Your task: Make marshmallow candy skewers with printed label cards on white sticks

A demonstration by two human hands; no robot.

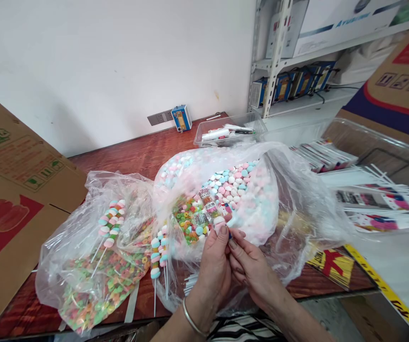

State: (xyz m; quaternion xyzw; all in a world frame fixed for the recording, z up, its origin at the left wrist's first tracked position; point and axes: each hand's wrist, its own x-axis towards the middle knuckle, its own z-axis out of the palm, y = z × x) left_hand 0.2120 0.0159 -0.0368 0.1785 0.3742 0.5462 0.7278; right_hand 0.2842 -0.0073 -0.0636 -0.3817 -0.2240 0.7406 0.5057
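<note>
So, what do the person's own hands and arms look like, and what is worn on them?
Both hands are bare, no gloves. The left hand has a thin silver bangle on its wrist. The right hand wears nothing visible. No sleeves reach the forearms.

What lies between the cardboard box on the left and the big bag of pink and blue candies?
In the head view, a smaller clear bag lies between the cardboard box and the big bag. It holds colourful ring candies and finished candy sticks.

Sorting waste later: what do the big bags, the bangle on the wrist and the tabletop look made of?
Bags: thin clear plastic film, glossy and crinkled, contents showing through. Bangle on the left wrist: probably metal, silvery with a shine. Tabletop: reddish-brown wood grain, glossy; solid wood or printed laminate, hard to tell.
</note>
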